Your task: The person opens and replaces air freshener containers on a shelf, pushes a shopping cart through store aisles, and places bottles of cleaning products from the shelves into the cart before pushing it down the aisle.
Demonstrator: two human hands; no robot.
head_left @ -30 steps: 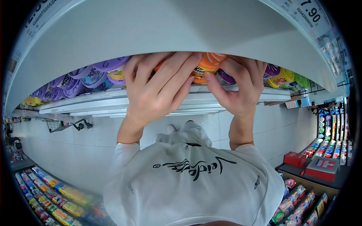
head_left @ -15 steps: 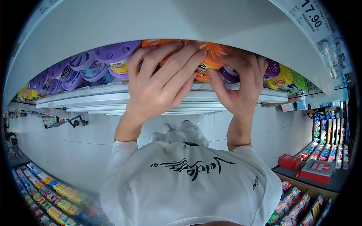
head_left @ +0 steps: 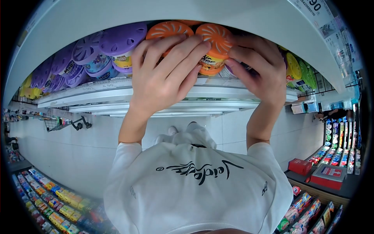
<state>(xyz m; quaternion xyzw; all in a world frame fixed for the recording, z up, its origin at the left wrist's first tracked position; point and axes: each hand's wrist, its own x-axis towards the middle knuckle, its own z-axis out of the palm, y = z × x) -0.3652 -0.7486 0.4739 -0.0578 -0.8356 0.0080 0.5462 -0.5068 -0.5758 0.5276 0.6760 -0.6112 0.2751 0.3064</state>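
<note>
We see the yellow-labelled orange tub (head_left: 210, 62) on a shelf (head_left: 87, 93). Left of that tub, our left hand (head_left: 161, 74) spreads over a 2nd orange tub (head_left: 169, 29); at its right edge, our right hand (head_left: 263, 72) curls, and we cannot tell whether it pinches. Purple tubs (head_left: 122, 39) crowd farther left of it, green tubs (head_left: 307, 74) farther right; an upper shelf (head_left: 156, 9) blocks our view beyond it.
</note>
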